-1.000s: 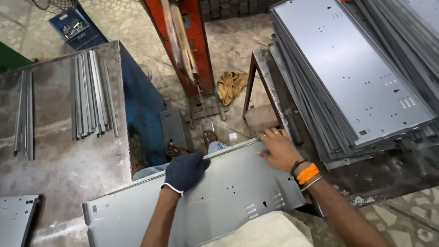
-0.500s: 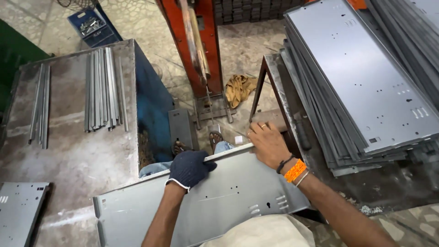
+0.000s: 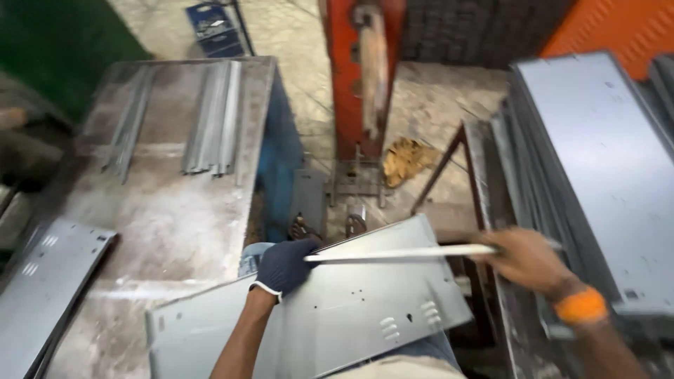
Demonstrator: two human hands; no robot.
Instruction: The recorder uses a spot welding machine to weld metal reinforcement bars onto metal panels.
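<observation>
A grey sheet-metal panel with small holes and louvre slots lies across my lap and the bench edge. My left hand, in a dark blue glove, curls over the panel's far edge. A thin bright metal piece, seen edge-on, runs level just above the panel from the glove's fingertips to my right hand. My bare right hand, with an orange wristband, is closed on that piece's right end, beside the stack of panels. Whether the glove also grips the piece is unclear.
A worn steel workbench on the left carries two bundles of metal strips and another grey panel. A tall stack of grey panels leans at the right. A red machine column, a yellow rag and a blue crate lie beyond.
My right hand has left the panel's far corner and moved right toward the stack, now holding a thin metal piece edge-on. The gloved left hand stays at the panel's far edge.
</observation>
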